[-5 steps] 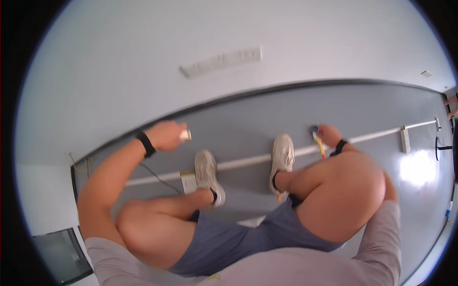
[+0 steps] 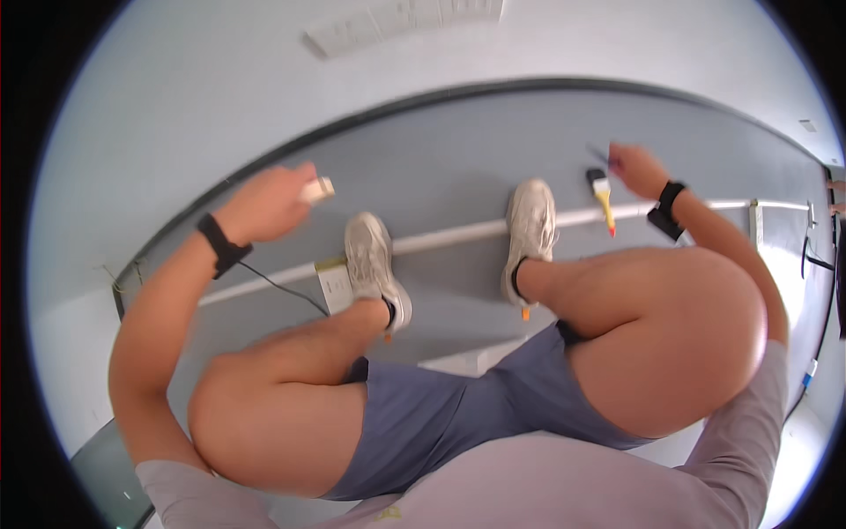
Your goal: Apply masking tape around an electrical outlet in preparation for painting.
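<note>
Above the floor on the left, my left hand (image 2: 269,204) is closed around a small cream-coloured block-like thing (image 2: 319,189); its far part is hidden in the fingers. On the right, my right hand (image 2: 639,169) has its fingers pinched on a thin dark thing (image 2: 598,155), too blurred to name. Just left of and below that hand, a paintbrush (image 2: 602,196) with black bristles and a yellow, red-tipped handle is apart from the fingers. The brush lies on the grey floor (image 2: 441,150), its handle across a white strip (image 2: 463,236).
My white shoes (image 2: 368,256) stand at the strip. Beside the left one is a white power strip (image 2: 335,286) with a dark cable (image 2: 282,286). Wall sockets (image 2: 405,19) are ahead, above a dark skirting (image 2: 458,95). Another person's hand (image 2: 837,185) shows at the far right edge.
The view has tipped, so the floor and feet sit higher in it. My right hand has moved up and right, away from the paintbrush. My left hand still holds the cream block-like thing.
</note>
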Available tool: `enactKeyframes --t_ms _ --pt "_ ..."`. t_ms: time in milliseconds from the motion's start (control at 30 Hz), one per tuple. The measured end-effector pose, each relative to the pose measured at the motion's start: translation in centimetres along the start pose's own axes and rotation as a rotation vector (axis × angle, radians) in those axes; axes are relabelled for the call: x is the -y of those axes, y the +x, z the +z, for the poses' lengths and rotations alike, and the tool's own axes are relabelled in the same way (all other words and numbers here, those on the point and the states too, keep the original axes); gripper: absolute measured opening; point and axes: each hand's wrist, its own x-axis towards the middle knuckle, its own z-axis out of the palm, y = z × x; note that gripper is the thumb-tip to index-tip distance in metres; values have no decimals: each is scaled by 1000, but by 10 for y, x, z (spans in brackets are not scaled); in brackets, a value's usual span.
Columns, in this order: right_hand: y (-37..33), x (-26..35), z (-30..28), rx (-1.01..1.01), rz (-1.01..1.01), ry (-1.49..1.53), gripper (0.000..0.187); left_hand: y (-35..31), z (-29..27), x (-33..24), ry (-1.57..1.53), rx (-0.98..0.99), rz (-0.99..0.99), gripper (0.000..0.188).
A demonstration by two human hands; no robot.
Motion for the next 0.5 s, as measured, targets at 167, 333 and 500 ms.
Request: enactKeyframes --t_ms 167,333,500 --pt "17 28 -30 157 -1 -90 19 20 33 2 -230 0 53 26" --pt "35 50 9 363 -107 -90 21 21 60 -2 -370 60 45 26" --pt "31 29 32 360 -21 -12 19 24 53 -6 -422 85 -16 27"
